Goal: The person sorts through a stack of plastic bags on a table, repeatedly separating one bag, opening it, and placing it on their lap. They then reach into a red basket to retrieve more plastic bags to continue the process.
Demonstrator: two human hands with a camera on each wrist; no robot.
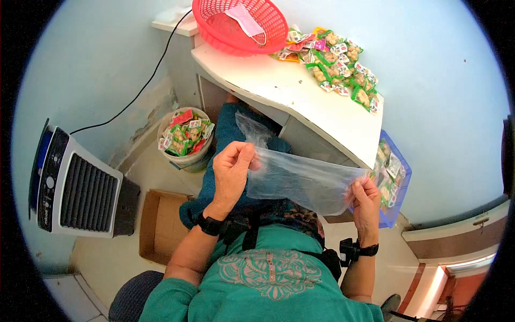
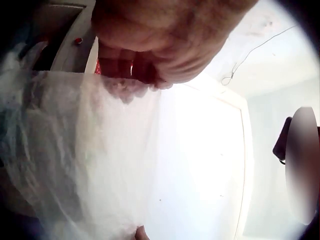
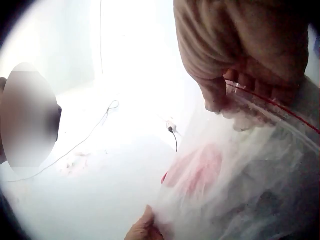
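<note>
A clear plastic bag (image 1: 306,180) is stretched sideways between both hands, above the lap. My left hand (image 1: 232,169) pinches its left end between thumb and curled fingers, and more crumpled clear plastic (image 1: 253,129) stands up behind that hand. At the other end, my right hand (image 1: 366,201) grips the bag's upper corner. Fingers show through the film in the left wrist view, where the bag (image 2: 115,150) hangs down below the hand. A red line (image 3: 280,103) runs along the plastic under the right hand in the right wrist view.
Green-edged food packets (image 1: 343,64) lie heaped on the white table (image 1: 268,80), beside a red basket (image 1: 241,45) holding a pink mask (image 1: 244,20). More packets fill a bucket (image 1: 182,161) and a blue crate (image 1: 399,201). An air cooler (image 1: 88,188) and cardboard box (image 1: 153,228) stand left.
</note>
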